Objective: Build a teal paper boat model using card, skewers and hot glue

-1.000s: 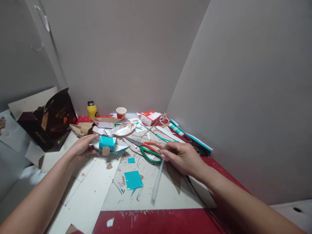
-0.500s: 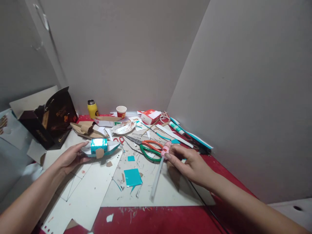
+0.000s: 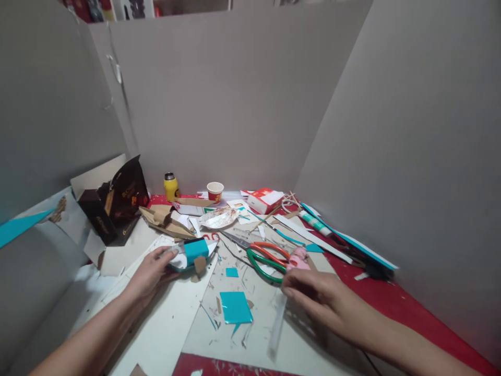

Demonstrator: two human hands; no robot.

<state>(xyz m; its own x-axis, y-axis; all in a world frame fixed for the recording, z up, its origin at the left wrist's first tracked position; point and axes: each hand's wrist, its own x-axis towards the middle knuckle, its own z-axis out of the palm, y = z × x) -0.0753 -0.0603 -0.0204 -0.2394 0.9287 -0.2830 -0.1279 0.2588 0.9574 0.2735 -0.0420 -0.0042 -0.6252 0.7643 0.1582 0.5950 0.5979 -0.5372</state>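
My left hand (image 3: 152, 270) is closed on the rear end of a small model boat (image 3: 195, 251), which has white and blue sides, a shiny blue curved cover and a brown cardboard tab. My right hand (image 3: 319, 297) is closed around a pink hot glue gun (image 3: 298, 258). A translucent glue stick (image 3: 276, 330) juts from it toward me, slightly blurred. Just beyond the glue gun lie large scissors (image 3: 260, 256) with orange and green handles. Two blue squares, a larger one (image 3: 236, 307) and a smaller one (image 3: 231, 272), rest between my hands.
At the back stand a dark box (image 3: 121, 203), a yellow bottle (image 3: 171, 187) and a paper cup (image 3: 215, 193). A brown cardboard boat shape (image 3: 166, 222), a stained paper dish (image 3: 219, 218) and a red-and-white box (image 3: 265, 201) lie nearer. Scraps litter the white board (image 3: 211, 339). Grey walls enclose the table.
The view has shifted, so the scene sits further right and lower. The boat has tilted, its cover now less glaring. My right hand has moved lower along the glue gun.
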